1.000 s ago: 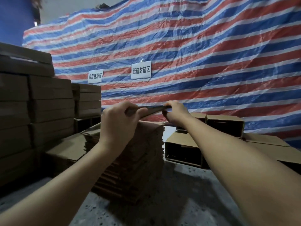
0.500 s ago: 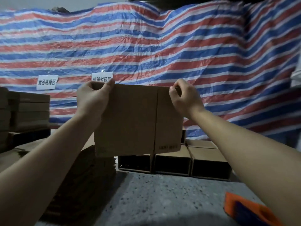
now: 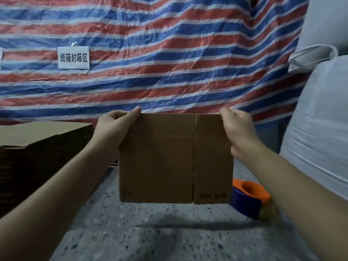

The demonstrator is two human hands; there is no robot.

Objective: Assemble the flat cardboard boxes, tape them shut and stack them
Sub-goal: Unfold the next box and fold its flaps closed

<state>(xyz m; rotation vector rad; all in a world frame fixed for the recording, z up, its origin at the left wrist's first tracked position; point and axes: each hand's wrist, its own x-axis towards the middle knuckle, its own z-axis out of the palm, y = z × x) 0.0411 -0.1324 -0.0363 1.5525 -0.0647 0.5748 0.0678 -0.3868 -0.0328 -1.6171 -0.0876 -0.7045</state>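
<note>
Both hands pinch the top corners of a flat cardboard box [image 3: 175,159], the left hand [image 3: 114,129] with its thumb along the upper edge, the right hand [image 3: 237,129] curled over the other corner, holding it upright above the speckled floor [image 3: 150,232]. Both forearms reach forward, level. The box hides part of an orange and blue tape dispenser [image 3: 248,196]; its printed marks are too blurred to read.

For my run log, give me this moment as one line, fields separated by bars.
stage: flat box picked, unopened | left hand: grips top left corner | right hand: grips top right corner | flat cardboard box: upright above floor | tape dispenser: on floor, untouched
</note>
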